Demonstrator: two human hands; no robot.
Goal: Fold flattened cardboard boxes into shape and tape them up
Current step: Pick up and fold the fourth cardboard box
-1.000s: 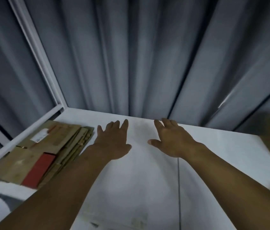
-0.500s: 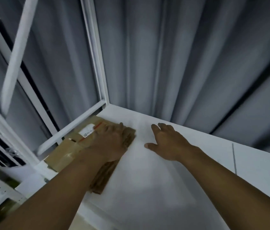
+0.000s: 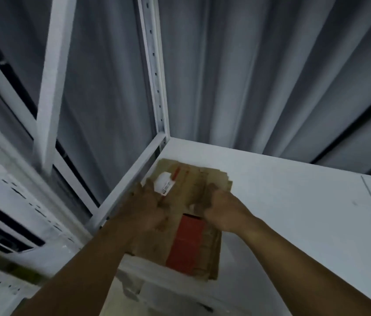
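Boxes lie flat in a stack at the table corner by the rack post. My left hand and right hand curl on the top one — too blurry to tell how tight. Cardboard feels light, stiff, bendy — best grabbed by its side edges.

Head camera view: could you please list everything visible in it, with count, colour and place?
flattened boxes: one stack, exact count unclear, brown with a red panel, on the shelf's left corner
label: one, white, on the stack's far left part
shelf: one, white, across the lower right
shelf post: one, white with holes, rising from the shelf's far left corner
curtain: one, grey, pleated, behind the shelf
left hand: one, on the stack's left side, blurred
right hand: one, curled on the stack's right side
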